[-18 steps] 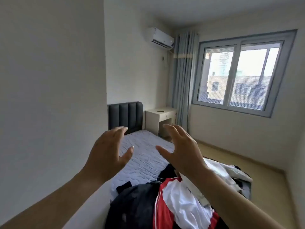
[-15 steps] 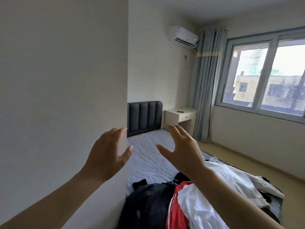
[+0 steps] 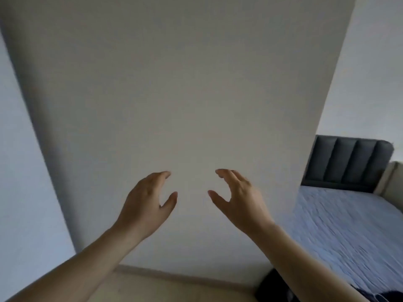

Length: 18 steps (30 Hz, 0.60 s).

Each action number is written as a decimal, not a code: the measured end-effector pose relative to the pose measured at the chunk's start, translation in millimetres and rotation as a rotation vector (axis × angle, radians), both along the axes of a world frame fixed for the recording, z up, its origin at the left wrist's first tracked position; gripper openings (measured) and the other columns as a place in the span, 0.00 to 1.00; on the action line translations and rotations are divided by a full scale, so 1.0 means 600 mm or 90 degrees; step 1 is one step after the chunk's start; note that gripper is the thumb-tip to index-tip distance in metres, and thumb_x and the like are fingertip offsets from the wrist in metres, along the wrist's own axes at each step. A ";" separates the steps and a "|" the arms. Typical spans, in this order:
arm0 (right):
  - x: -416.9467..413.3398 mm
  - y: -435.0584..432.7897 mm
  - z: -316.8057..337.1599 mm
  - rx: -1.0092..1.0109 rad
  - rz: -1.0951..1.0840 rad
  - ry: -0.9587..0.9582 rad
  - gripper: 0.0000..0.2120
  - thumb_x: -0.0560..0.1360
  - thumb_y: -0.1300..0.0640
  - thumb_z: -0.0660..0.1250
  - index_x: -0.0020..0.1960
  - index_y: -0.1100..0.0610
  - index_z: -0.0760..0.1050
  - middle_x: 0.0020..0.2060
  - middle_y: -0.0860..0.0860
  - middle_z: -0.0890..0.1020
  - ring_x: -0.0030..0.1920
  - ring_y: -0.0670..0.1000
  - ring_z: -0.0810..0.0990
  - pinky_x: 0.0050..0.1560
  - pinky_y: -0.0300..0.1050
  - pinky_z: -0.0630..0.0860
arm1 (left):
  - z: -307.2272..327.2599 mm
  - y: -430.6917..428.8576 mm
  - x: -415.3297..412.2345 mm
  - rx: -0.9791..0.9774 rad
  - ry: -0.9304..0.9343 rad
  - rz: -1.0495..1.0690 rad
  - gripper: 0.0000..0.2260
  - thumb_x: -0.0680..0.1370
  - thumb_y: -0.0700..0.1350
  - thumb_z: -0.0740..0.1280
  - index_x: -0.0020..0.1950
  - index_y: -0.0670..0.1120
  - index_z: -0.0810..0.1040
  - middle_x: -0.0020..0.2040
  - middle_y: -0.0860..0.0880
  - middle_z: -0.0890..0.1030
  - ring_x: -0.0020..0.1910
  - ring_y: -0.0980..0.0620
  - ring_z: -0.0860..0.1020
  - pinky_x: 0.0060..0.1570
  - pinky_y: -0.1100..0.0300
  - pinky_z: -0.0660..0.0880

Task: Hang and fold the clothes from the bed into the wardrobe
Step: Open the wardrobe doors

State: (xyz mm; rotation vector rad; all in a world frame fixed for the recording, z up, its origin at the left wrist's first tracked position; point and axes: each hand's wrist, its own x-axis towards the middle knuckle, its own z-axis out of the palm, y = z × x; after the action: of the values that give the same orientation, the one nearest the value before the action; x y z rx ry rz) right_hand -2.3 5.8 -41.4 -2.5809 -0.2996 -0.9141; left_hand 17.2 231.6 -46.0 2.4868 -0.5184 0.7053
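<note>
Two bare grips raised before a pale flat panel (image 3: 174, 83); bed (image 3: 349, 225) at right.
Left grip (image 3: 146, 205) and right grip (image 3: 242, 203): fingers spread, loosely curved, holding nothing, apart from each other. Panel's right edge meets the bed by the grey headboard (image 3: 346, 164); beige floor (image 3: 174, 286) below. Dark clothes (image 3: 272, 286) on the bed's near end, low right, under the right forearm, well apart from both grips.

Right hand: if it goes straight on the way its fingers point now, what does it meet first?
Most likely the plain white panel straight ahead. The right hand is open and empty, and nothing shows between them. How far off the panel is, I cannot tell.
</note>
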 end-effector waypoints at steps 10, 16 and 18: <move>0.075 0.362 -0.009 -0.024 0.225 0.004 0.20 0.76 0.46 0.67 0.64 0.54 0.75 0.57 0.47 0.81 0.55 0.47 0.80 0.52 0.37 0.73 | -0.014 0.326 -0.057 0.009 0.013 0.233 0.22 0.78 0.51 0.65 0.70 0.47 0.69 0.68 0.52 0.73 0.62 0.50 0.75 0.61 0.59 0.69; 0.088 0.579 -0.016 -0.025 0.333 0.012 0.20 0.76 0.45 0.67 0.65 0.53 0.74 0.58 0.46 0.81 0.55 0.46 0.80 0.54 0.36 0.74 | -0.018 0.512 -0.090 0.009 0.018 0.330 0.23 0.78 0.52 0.64 0.71 0.48 0.68 0.69 0.53 0.72 0.65 0.52 0.72 0.61 0.61 0.69; 0.091 0.645 -0.017 -0.021 0.363 0.017 0.21 0.76 0.45 0.67 0.65 0.52 0.74 0.58 0.46 0.81 0.55 0.45 0.80 0.55 0.36 0.73 | -0.020 0.567 -0.103 0.014 0.019 0.366 0.22 0.78 0.53 0.64 0.71 0.49 0.68 0.68 0.53 0.73 0.65 0.53 0.72 0.61 0.63 0.68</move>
State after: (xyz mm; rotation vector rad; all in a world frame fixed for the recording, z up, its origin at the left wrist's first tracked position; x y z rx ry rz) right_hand 52.5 393.1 -51.7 -2.3249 -0.9840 -0.6623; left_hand -44.5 571.9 -57.9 2.6752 0.2205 0.8683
